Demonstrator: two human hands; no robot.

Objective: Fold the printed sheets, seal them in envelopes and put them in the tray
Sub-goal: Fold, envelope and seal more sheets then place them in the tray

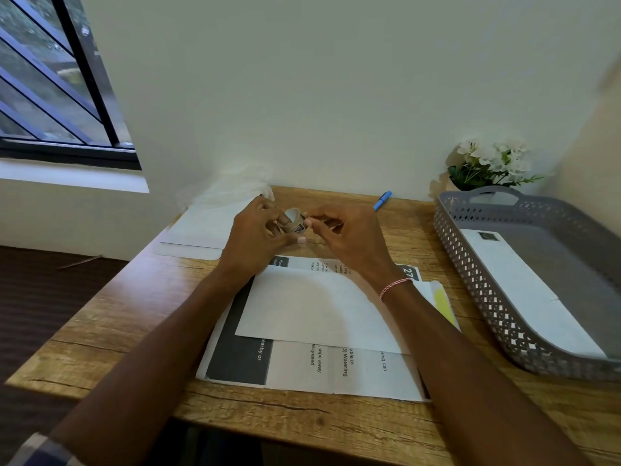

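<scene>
Where fingers (265,210) curl, tape roll (295,219) half hidden.

Both forearms bare up past the elbow. Right wrist: thin twisted cord bracelet (395,287), pink and white strands, snug just behind the right hand (349,240). Left hand (258,237): short trimmed nails. Left upper arm: edge of a checked sleeve (43,449), blue-grey and pale plaid, blurred.

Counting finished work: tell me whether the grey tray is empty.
No, a white envelope lies flat in the grey tray.
</scene>
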